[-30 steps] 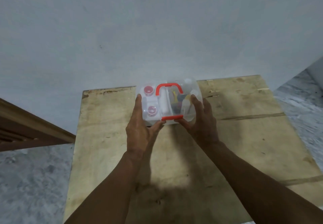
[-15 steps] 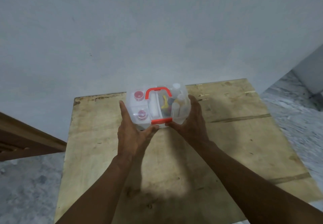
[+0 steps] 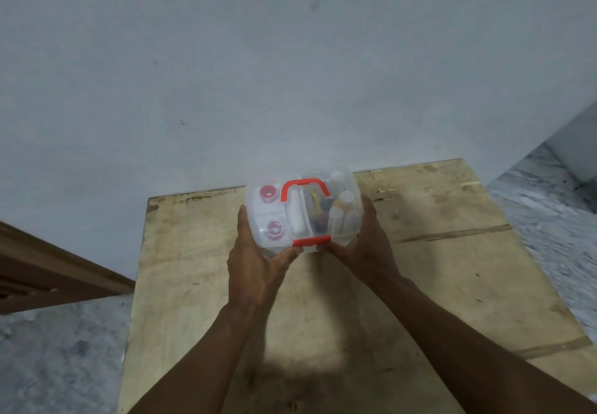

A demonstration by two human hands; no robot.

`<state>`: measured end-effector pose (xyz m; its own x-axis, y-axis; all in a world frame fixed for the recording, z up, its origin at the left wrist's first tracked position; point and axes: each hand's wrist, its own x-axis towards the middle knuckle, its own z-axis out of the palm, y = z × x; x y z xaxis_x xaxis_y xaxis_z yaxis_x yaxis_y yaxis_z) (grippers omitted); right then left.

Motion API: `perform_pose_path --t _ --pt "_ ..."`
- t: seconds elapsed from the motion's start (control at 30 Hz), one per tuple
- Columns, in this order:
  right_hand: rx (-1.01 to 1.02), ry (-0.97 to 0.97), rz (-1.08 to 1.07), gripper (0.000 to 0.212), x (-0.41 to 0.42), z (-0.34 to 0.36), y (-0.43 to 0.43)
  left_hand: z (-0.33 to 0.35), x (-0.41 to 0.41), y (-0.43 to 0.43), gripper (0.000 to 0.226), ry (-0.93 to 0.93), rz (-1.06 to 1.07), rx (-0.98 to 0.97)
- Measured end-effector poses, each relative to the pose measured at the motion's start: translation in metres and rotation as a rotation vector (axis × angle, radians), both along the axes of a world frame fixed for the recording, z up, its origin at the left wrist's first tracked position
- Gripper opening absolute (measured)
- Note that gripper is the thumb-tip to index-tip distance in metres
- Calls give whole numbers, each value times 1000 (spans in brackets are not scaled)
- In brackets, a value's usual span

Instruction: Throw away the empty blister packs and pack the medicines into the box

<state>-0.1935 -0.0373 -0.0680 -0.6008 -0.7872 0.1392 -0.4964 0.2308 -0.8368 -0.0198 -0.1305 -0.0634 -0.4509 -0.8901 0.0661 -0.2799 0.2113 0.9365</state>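
A clear plastic medicine box (image 3: 350, 187) with a red handle (image 3: 305, 188) and a red front latch (image 3: 311, 241) is held over the far part of a wooden table (image 3: 452, 268). Its lid is closed. Through the plastic I see two pink-capped bottles (image 3: 274, 230) on the left and several white bottles (image 3: 346, 199) on the right. My left hand (image 3: 255, 262) grips the box's left side and front corner. My right hand (image 3: 371, 245) grips its right side, thumb near the latch. No blister packs are in view.
A pale wall (image 3: 290, 74) stands right behind the table. A brown wooden frame (image 3: 48, 271) runs at the left, over a grey mottled floor (image 3: 58, 358). More floor shows to the right of the table.
Both hands have kept their hold on the box; it now sits slightly higher and appears lifted a little off the table. The view has shifted.
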Motion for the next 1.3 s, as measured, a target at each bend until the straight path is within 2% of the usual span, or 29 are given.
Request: perform_pose_path --t 0.17,0.3,0.43,0.5,0.6,0.87,1.03,1.2,1.3 --pt "23 42 -32 59 4 1 2 -6 -1 -2 95 -9 26 19" --pt "20 51 -106 48 1 0 -5 -5 -5 -11 97 -18 18 6" --pt "95 21 -172 86 0 2 -16 -2 -13 -34 96 -45 -20 -7" --pt "119 30 -174 95 -5 3 -23 -3 -18 -42 96 -50 -33 2" --pt "138 40 -152 91 -9 7 -26 -7 -21 -41 98 -45 -11 16" --pt "147 40 -155 102 -12 5 -26 -12 -25 -39 98 -56 0 21" --pt "208 48 -151 102 -14 5 -27 -7 -23 -38 99 -46 -32 47" --pt "348 65 -174 104 -18 3 -31 -6 -20 -41 104 -133 -33 65" --pt "462 79 -189 111 -15 15 -32 -5 -21 -42 120 -276 -30 51"
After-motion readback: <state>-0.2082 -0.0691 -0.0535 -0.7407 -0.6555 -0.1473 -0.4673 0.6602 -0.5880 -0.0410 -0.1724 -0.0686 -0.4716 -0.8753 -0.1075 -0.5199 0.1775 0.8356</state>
